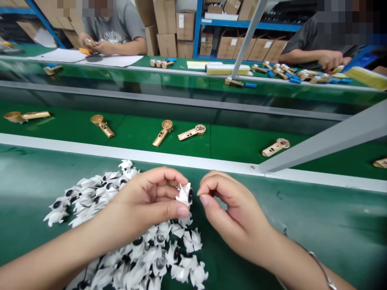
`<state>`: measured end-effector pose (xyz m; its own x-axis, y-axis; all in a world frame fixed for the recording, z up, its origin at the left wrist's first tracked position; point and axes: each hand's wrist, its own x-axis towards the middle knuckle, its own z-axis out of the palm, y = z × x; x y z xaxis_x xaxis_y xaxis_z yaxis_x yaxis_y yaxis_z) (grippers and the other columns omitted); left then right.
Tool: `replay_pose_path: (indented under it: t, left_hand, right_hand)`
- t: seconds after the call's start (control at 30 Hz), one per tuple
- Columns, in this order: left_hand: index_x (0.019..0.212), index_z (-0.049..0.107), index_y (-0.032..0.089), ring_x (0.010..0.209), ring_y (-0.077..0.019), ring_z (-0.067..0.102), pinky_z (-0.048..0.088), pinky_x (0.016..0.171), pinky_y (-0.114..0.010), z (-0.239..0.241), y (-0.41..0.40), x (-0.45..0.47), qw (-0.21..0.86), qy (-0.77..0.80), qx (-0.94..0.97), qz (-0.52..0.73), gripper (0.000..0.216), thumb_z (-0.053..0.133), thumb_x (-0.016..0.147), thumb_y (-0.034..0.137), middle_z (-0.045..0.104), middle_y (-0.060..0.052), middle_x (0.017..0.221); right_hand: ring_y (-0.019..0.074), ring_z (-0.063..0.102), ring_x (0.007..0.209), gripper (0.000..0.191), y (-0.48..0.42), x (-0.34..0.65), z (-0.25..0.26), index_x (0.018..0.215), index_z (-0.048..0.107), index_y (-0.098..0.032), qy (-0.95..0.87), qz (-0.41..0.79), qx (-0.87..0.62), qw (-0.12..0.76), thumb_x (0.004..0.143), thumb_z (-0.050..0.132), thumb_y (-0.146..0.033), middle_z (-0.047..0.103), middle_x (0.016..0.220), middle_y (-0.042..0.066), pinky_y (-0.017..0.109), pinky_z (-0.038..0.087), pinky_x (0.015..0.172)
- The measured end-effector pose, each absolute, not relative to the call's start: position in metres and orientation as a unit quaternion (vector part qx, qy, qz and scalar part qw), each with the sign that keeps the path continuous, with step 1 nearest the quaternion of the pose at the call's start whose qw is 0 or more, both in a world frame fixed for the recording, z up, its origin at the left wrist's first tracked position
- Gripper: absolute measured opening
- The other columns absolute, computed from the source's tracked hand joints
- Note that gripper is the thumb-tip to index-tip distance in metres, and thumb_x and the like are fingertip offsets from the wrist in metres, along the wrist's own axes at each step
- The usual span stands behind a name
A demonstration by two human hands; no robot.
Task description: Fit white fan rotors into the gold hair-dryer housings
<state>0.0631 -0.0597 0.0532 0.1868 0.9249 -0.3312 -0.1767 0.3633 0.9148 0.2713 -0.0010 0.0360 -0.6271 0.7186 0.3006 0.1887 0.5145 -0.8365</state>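
My left hand (151, 199) pinches a small white fan impeller (185, 194) between thumb and fingers, just above a heap of the same white impellers (133, 241) on the green worktop. My right hand (232, 209) is right beside it, fingers curled inward with the thumb tip close to the impeller; I cannot make out anything in it.
Beyond a white rail (193, 161) runs a green conveyor belt (139, 133) carrying several gold handheld fan bodies (162, 133). Two seated people (115, 32) work at the far bench among fan parts. A grey slanted post (326, 141) rises on the right. Cardboard boxes (184, 28) fill blue shelving.
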Motion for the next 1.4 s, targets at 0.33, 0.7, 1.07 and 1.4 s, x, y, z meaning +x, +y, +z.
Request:
replay_pose_path:
  t: [0.33, 0.7, 1.07, 1.4]
  left_hand:
    - [0.089, 0.06, 0.019, 0.069, -0.0072, 0.071, 0.055, 0.064, -0.013, 0.057, -0.062, 0.072, 0.677, 0.437, 0.344, 0.481, 0.027, 0.08, 0.076, 0.006, 0.073, 0.005, 0.075]
    - [0.089, 0.061, 0.022, 0.077, -0.0082, 0.071, 0.056, 0.071, -0.014, 0.055, -0.064, 0.047, 0.536, 0.532, 0.379, 0.534, 0.021, 0.08, 0.081, 0.02, 0.072, 0.004, 0.083]
    - [0.107, 0.069, 0.027, 0.087, -0.0124, 0.074, 0.058, 0.076, -0.013, 0.062, -0.071, 0.013, 0.501, 0.564, 0.35, 0.555, 0.028, 0.08, 0.081, 0.028, 0.074, 0.002, 0.09]
    - [0.108, 0.077, 0.03, 0.087, -0.0136, 0.072, 0.06, 0.072, -0.016, 0.063, -0.068, 0.036, 0.451, 0.553, 0.473, 0.517, 0.036, 0.082, 0.076, 0.015, 0.076, -0.002, 0.102]
  right_hand:
    - [0.0087, 0.056, 0.072, 0.01, -0.005, 0.253, 0.045, 0.084, 0.06, -0.018, -0.788, 0.403, -0.28, 0.373, 0.089, 0.056, -0.01, 0.06, 0.078, -0.002, 0.022, 0.045, 0.065]
    - [0.0207, 0.065, 0.098, 0.022, 0.054, 0.228, 0.023, 0.107, 0.069, -0.017, -0.885, 0.261, -0.251, 0.293, 0.094, 0.052, -0.019, 0.071, 0.102, 0.008, 0.037, 0.053, 0.092]
    - [0.0227, 0.064, 0.099, 0.022, 0.179, 0.169, -0.004, 0.103, 0.067, -0.015, -0.878, 0.277, -0.344, 0.184, 0.084, 0.073, -0.023, 0.066, 0.108, 0.008, 0.043, 0.053, 0.09]
    - [0.0195, 0.072, 0.093, 0.042, 0.027, 0.24, 0.051, 0.111, 0.059, -0.027, -0.757, 0.538, -0.251, 0.274, 0.076, 0.082, -0.023, 0.071, 0.105, 0.002, 0.031, 0.06, 0.081]
